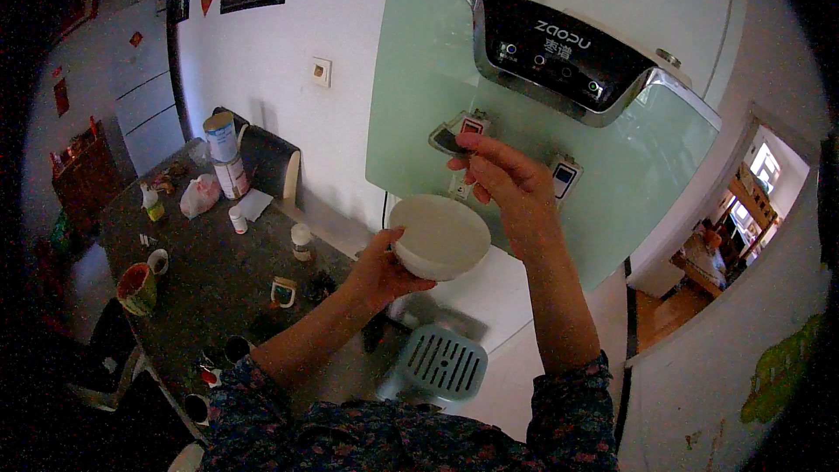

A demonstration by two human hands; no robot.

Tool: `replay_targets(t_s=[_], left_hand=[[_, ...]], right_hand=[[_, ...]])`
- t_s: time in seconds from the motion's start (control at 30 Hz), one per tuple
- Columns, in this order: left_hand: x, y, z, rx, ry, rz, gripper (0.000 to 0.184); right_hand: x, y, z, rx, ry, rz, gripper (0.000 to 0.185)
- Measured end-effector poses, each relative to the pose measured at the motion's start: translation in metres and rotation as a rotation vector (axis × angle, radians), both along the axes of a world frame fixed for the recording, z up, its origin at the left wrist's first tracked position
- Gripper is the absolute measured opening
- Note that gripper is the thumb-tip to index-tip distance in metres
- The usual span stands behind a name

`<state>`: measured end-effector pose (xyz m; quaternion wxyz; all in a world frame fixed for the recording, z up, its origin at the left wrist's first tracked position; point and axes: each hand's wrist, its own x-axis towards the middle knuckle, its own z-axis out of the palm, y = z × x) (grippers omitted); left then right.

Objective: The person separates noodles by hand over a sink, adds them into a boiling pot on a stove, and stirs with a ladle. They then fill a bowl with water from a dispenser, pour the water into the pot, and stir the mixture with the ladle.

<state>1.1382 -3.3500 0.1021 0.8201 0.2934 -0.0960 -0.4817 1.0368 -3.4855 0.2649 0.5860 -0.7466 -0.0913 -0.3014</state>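
Observation:
My left hand grips a white bowl by its left side and rim, tilted so that its opening faces me. Its inside looks pale, and I cannot tell whether anything is in it. Above the bowl, my right hand is raised with thumb and fingers closed on the dark lever of a tap. That tap sticks out from the pale green wall-mounted water dispenser, beside a red-marked switch. A second tap, with a blue mark, sits to the right of my hand.
Below the bowl is a slotted grey drip tray. On the dark table at left stand stacked cans, a plastic bag, a small jar and a patterned cup. A chair stands by the wall; a doorway opens at right.

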Motion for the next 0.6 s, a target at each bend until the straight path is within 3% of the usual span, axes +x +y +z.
replay_targets(t_s=[0.6], left_hand=[[-0.0055, 0.0008, 0.0070, 0.011, -0.061, -0.002, 0.077]], right_hand=[[0.0009, -0.0022, -0.0012, -0.001, 0.017, -0.005, 0.030]])
